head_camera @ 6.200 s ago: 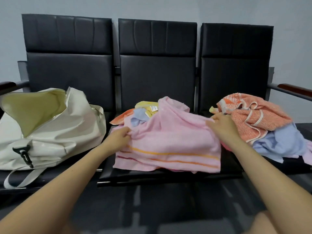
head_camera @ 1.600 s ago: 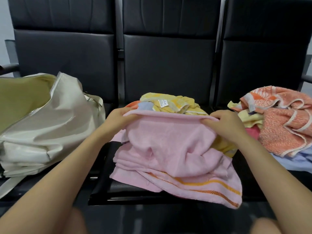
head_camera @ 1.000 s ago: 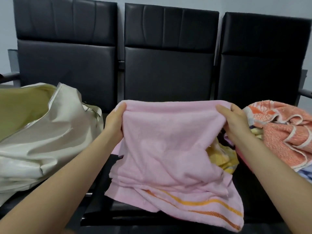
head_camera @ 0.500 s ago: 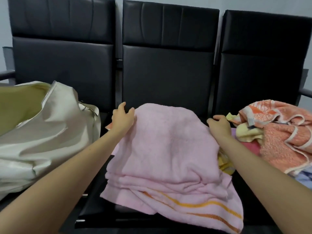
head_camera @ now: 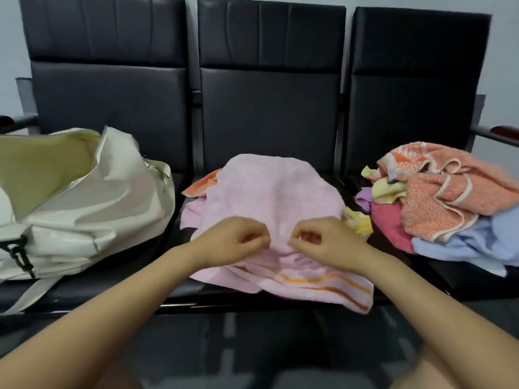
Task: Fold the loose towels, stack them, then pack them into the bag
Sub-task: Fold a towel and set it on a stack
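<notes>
A pink towel [head_camera: 269, 197] with orange stripes lies draped over a small pile of towels on the middle seat. My left hand [head_camera: 238, 240] and my right hand [head_camera: 317, 240] sit close together over its near middle, fingers curled, each pinching the pink cloth. An orange towel corner [head_camera: 199, 186] and a yellow towel [head_camera: 358, 223] peek out from under it. A cream bag [head_camera: 92, 209] lies unzipped on the left seat, its olive lining showing.
A loose heap of towels rests on the right seat: orange [head_camera: 443, 192], pale yellow [head_camera: 387, 189], red [head_camera: 390, 226], light blue [head_camera: 471, 245]. Black seat backs [head_camera: 269, 108] stand behind. A wooden armrest [head_camera: 505, 133] juts out at far right.
My hands laid the pink towel's top edge down at the back of the pile, then drew toward me and came together at its near middle.
</notes>
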A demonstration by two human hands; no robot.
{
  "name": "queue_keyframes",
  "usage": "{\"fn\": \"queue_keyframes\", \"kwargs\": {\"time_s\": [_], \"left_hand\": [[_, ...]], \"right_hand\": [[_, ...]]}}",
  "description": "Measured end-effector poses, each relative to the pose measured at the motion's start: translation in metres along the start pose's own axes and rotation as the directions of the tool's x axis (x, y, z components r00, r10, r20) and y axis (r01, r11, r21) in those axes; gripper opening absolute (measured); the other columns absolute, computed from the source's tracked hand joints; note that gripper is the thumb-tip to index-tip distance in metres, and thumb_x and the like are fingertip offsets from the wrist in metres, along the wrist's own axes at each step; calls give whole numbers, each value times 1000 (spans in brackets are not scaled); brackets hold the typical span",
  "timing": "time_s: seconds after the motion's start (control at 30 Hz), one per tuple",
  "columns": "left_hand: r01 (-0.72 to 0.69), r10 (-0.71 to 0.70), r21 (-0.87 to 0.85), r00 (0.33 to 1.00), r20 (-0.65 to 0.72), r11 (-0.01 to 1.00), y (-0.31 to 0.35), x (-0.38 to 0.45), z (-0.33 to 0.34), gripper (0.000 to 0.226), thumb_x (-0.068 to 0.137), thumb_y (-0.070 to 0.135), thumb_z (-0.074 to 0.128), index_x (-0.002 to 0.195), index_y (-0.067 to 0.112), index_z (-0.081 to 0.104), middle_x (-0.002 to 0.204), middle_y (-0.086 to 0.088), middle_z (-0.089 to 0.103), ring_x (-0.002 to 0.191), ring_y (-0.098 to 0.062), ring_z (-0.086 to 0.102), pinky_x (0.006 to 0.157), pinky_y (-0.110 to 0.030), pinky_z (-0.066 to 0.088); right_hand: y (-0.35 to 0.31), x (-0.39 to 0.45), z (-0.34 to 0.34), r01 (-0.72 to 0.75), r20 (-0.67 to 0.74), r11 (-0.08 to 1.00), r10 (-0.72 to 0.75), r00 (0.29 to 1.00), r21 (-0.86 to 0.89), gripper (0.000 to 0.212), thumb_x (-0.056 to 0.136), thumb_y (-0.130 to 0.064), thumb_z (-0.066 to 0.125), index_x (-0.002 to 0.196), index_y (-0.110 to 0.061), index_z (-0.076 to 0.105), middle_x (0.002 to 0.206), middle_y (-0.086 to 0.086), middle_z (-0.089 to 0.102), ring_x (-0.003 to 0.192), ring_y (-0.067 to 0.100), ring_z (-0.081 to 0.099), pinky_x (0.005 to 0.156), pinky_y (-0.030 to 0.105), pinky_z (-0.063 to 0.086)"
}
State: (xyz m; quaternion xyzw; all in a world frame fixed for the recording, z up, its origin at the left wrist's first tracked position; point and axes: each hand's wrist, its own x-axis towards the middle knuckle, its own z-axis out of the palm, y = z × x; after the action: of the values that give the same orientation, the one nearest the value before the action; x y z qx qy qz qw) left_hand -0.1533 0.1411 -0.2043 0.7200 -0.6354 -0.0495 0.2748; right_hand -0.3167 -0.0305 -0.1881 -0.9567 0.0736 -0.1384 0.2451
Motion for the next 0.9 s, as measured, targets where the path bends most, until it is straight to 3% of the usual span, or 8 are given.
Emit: {"fn": "queue_keyframes", "kwargs": {"time_s": [0.1,0.17,0.33,0.47,0.57,0.7,0.8,0.9], "left_hand": [[-13,-24,159,974,227,987,-10,-13,12,44,86,50,43,80,13,65,71,2,60,68,-15,51,61,-21,38],[21,-72,196,964,257,980,-18,-21,13,46,84,57,41,77,17,63,69,3,59,67,-14,51,61,-24,39],[58,-103,231,977,187,971,-26,-32,16,28,85,53,59,84,26,62,80,13,54,78,-7,51,64,-15,36],[-14,-21,259,991,131,966,-32,-38,29,52,74,69,55,106,28,60,99,18,46,95,-3,48,79,-19,41],[-6,-8,224,998,60,975,-33,-42,35,43,81,62,53,102,25,61,99,13,51,92,-6,50,78,-29,47],[96,-93,90,995,-37,991,-25,-38,34,32,95,43,47,93,16,64,84,13,55,80,-1,49,73,-23,43],[282,-313,-289,947,-68,915,-10,-32,19,22,98,33,48,89,15,57,75,11,57,68,-3,49,69,-23,41],[302,-372,-396,921,-112,867,7,-25,1,21,101,26,48,92,9,57,60,17,52,46,3,46,47,-11,37]], "right_hand": [[0,-11,12,-8,339,993,50,940,-122,38,71,-63,67,95,-34,66,82,-17,59,77,2,54,71,19,46],[7,-14,24,44,402,975,48,914,-216,40,72,-58,70,103,-34,61,94,-19,55,85,1,52,77,21,46],[8,-8,32,-2,246,980,51,968,-197,18,93,-32,54,83,-19,61,83,-8,59,80,13,55,73,32,45],[2,0,31,-248,118,969,245,962,11,21,99,-20,45,89,-11,61,91,3,61,92,21,59,76,29,43],[-5,9,28,-353,207,926,322,924,136,18,99,-8,44,96,3,58,87,11,60,84,10,64,59,11,43],[0,16,34,-325,156,942,309,938,87,30,93,-47,52,90,-17,57,82,-6,61,82,14,56,68,19,41],[-5,13,33,-255,143,965,262,954,-65,56,71,-77,52,100,-30,51,82,-11,62,78,7,58,68,25,44],[-8,17,36,-138,31,965,149,988,-223,50,78,-69,55,107,-29,48,83,-10,61,77,11,59,70,31,48]]}}
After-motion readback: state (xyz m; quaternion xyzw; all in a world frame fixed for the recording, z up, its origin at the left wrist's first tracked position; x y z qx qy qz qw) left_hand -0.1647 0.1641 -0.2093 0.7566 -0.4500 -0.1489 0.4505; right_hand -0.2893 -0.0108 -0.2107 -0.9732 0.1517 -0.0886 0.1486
